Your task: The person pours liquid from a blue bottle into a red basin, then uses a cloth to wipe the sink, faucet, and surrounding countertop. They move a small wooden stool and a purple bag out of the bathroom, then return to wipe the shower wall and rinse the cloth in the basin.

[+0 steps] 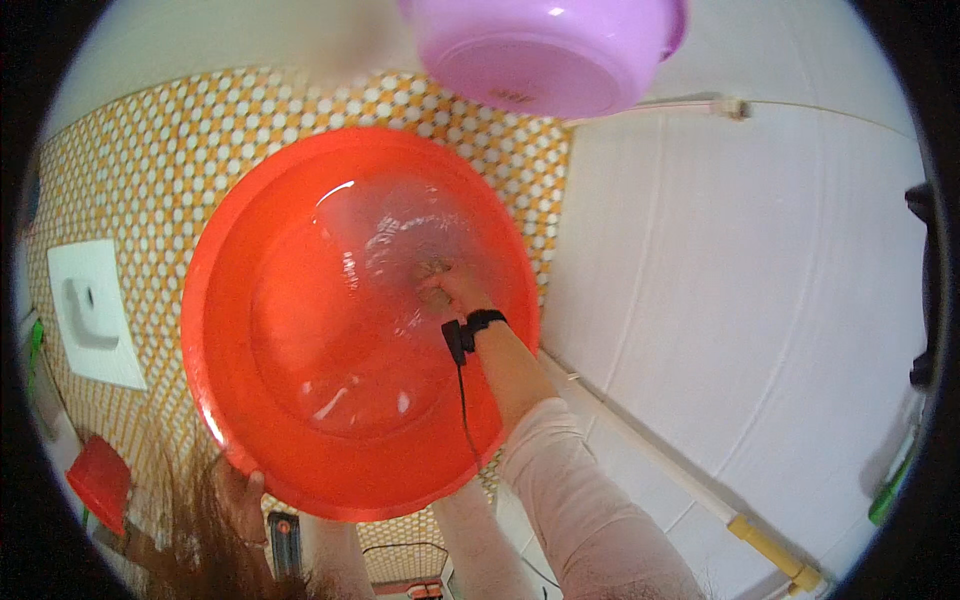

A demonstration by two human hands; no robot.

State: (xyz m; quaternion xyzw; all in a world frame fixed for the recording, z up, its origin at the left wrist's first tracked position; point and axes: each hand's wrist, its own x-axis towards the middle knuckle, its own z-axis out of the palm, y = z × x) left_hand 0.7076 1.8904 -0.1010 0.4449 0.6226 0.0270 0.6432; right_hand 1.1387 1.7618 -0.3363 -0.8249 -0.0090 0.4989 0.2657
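Observation:
A large round red basin (290, 470) of shallow water fills the middle of the head view. My right hand (455, 285) reaches into it right of centre, with ripples around the fingers. Those fingers look curled around something greyish-brown, partly under water, which I cannot make out. A black band with a small device and cable (457, 340) sits on that wrist. At the basin's lower left rim, my left hand (240, 495) grips the edge with the thumb on top; strands of hair hide part of it.
A purple basin (535, 70) stands at the far side, above the red one. On the left, a white squat toilet (125, 345) is set in the yellow-and-white tiled floor (140, 160). A small red container (100, 480) is at lower left. Along the white right wall runs a pipe (660, 460).

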